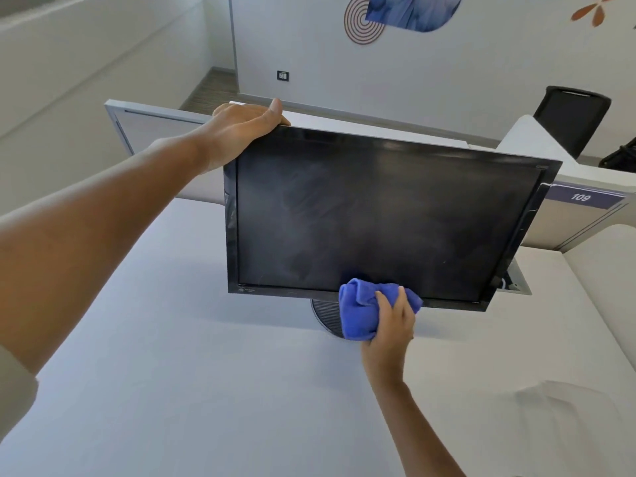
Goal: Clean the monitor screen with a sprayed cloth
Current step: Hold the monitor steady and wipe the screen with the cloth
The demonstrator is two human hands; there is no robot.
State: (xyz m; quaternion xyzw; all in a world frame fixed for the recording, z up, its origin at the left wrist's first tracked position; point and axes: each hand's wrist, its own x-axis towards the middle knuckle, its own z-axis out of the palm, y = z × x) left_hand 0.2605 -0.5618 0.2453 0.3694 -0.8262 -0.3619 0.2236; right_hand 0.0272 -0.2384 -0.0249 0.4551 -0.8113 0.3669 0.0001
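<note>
While the fingers (395,306) of the right hand (387,333) are curling round the bunched blue microfibre cloth (361,311), they are pressing that wad against the bottom bezel of the flat black rectangular monitor (378,218), a little right of its middle. From these fingers the dark, hazily streaked glass screen (395,208) is lying almost wholly toward twelve o'clock, spreading out to ten and two, with its long axis running from nine to three and dipping slightly toward three. That is the relation the coming stroke seems to turn on: the cloth is sitting at the lower edge, so the unwiped-looking field is lying upward and to both sides. The right forearm is reaching in from five o'clock, wrist bent upward. The right hand is clearly the nearer one to the glass. The left hand (241,129) is gripping the monitor's upper left corner at ten o'clock, thumb lying along the top edge and fingers hidden behind the casing, its arm stretching in from eight o'clock. The monitor is standing on its round dark base (327,316) on the pale grey surface (172,373).
</note>
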